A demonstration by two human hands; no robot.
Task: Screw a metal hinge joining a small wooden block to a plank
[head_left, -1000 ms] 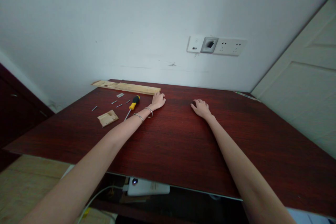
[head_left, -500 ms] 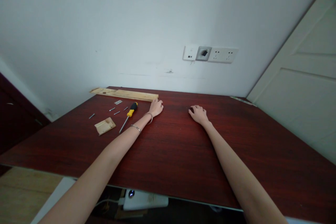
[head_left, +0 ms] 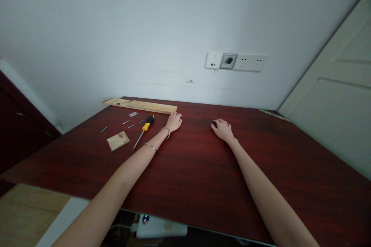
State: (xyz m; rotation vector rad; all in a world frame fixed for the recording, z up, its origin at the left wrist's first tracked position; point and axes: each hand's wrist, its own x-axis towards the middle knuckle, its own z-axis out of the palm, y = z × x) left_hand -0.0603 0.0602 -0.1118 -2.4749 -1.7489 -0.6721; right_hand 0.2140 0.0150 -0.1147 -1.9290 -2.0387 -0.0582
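My left hand (head_left: 174, 121) lies flat on the dark red table (head_left: 203, 170), fingers stretched out, right by the near end of a long pale wooden plank (head_left: 140, 105); two bangles ring that wrist. My right hand (head_left: 222, 128) also rests palm down on the table, fingers loosely apart, holding nothing. A screwdriver with a yellow and black handle (head_left: 144, 129) lies just left of my left wrist. Further left are a small wooden block (head_left: 118, 140), several loose screws (head_left: 131, 126) and a small metal hinge plate (head_left: 133, 114).
The table stands against a white wall with a row of sockets (head_left: 236, 62). A pale door (head_left: 339, 100) is at the right. A dark cabinet (head_left: 17, 127) stands at the left. A white device (head_left: 161, 229) sits under the table's near edge.
Both hands stay flat on the table in the same places. Only the head camera has shifted slightly, so the scene sits a little lower in the picture.
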